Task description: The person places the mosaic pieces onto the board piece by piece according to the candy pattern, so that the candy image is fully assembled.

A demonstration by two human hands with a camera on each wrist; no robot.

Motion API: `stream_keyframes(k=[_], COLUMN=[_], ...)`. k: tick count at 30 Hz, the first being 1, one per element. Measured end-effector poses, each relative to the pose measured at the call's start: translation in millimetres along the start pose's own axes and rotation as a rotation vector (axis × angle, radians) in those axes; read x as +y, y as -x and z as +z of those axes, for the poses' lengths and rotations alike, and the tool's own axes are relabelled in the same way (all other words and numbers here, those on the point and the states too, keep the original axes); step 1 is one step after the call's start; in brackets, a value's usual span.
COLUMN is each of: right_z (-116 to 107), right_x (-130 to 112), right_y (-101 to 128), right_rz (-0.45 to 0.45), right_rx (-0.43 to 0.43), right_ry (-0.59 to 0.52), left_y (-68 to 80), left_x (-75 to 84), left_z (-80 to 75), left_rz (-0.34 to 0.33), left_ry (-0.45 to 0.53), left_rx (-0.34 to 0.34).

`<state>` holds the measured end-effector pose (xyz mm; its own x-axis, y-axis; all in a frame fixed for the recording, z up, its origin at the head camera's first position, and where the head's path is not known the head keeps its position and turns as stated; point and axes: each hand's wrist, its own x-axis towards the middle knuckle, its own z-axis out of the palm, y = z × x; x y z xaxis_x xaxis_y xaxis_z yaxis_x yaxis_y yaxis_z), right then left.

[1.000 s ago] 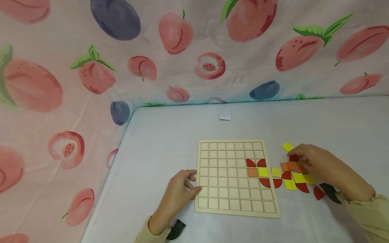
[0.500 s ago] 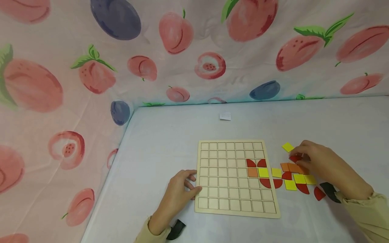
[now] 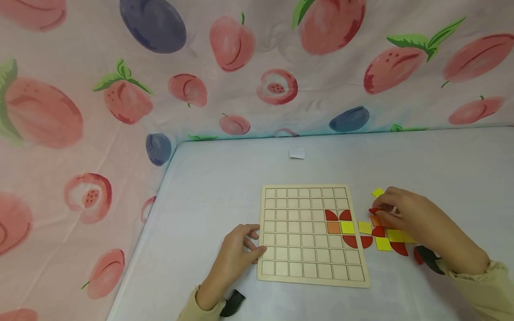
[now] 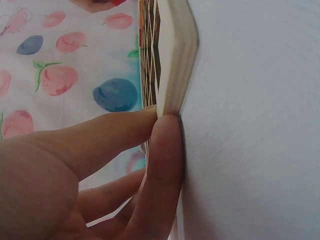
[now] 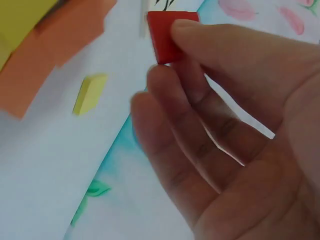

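Observation:
A square wooden grid board lies on the table. My left hand holds its left edge; in the left wrist view the thumb and a finger pinch the board's rim. My right hand is raised over the loose tiles right of the board, pinching a red tile between thumb and fingers. On the board's right side sit red quarter-circle tiles, an orange square tile and a yellow square tile. One red quarter-circle lies against the board's right rim.
Loose yellow, orange and red tiles lie right of the board, partly hidden under the right hand. A small white paper lies behind the board. Fruit-printed cloth walls the back and left.
My right hand has lifted the red tile from the loose pieces and moved it left, towards the board. The left hand and the board stay as they were.

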<state>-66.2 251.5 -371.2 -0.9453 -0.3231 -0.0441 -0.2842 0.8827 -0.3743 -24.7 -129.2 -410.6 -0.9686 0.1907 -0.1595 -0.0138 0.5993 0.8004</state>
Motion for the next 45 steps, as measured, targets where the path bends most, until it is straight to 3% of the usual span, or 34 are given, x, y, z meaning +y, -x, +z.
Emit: stream_keyframes(k=[10, 22, 45], right_z=[0, 11, 33], right_x=[-21, -43, -57], right_y=[1, 3, 2], right_rz=[-0.035, -0.244, -0.369], right_rx=[-0.029, 0.056, 0.070], right_ry=[-0.045, 0.002, -0.065], left_y=[-0.7, 1.2, -0.4], left_x=[-0.4, -0.5, -1.7], left_z=[0.6, 0.0, 0.9], left_rz=[0.005, 0.009, -0.009], left_ry=[-0.013, -0.010, 0.006], left_rx=[0.005, 0.008, 0.006])
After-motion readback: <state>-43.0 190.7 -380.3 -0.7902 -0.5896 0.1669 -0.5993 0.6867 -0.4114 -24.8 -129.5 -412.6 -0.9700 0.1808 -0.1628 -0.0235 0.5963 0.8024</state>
